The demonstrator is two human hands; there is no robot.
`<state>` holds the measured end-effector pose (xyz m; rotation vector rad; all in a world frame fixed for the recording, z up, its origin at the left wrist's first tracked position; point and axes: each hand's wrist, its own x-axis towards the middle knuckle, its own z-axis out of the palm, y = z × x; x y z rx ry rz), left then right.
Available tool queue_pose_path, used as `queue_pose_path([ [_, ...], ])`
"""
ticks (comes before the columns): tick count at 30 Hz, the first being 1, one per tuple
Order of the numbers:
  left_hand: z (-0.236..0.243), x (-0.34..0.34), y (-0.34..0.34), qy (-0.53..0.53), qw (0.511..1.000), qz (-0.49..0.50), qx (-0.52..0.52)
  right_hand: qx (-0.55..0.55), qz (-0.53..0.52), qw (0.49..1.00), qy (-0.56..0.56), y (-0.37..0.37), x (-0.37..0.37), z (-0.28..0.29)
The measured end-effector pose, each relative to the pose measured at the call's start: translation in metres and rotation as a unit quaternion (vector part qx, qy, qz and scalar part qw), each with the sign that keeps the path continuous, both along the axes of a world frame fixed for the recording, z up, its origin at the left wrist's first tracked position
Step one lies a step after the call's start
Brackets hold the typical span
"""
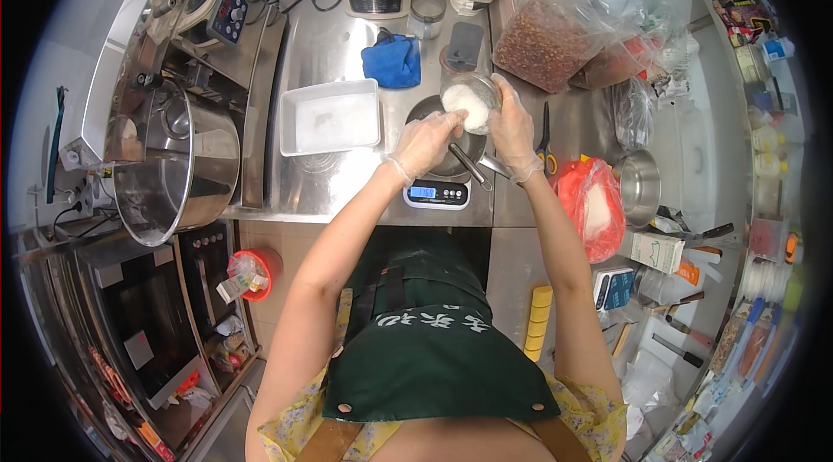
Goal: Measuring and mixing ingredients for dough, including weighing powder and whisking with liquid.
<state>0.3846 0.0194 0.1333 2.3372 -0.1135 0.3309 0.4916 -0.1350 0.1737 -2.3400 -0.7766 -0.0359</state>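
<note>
Here, the right hand point(512, 126) clasps a clear bowl point(484, 91) over a metal pan point(423, 109); likely light but slippery, it suits fingers around its wall. Whether the left hand point(427, 144) pinches powder point(468, 109) is unclear.

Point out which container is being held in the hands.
The round bowl with white contents: the right hand has it, whereas the rectangular white tub and the steel bowl sit apart from both hands.
</note>
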Motion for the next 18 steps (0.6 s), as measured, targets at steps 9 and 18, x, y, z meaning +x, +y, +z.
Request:
queue_pose_path([
  [9,0.007,-0.011,0.002,0.031,0.999,0.028,-0.002,0.017,-0.022,0.998,0.054,-0.006,0.003,-0.007],
  [18,0.009,-0.01,0.0,-0.095,0.983,0.107,-0.119,0.213,-0.064,0.903,0.368,-0.033,0.02,-0.035],
])
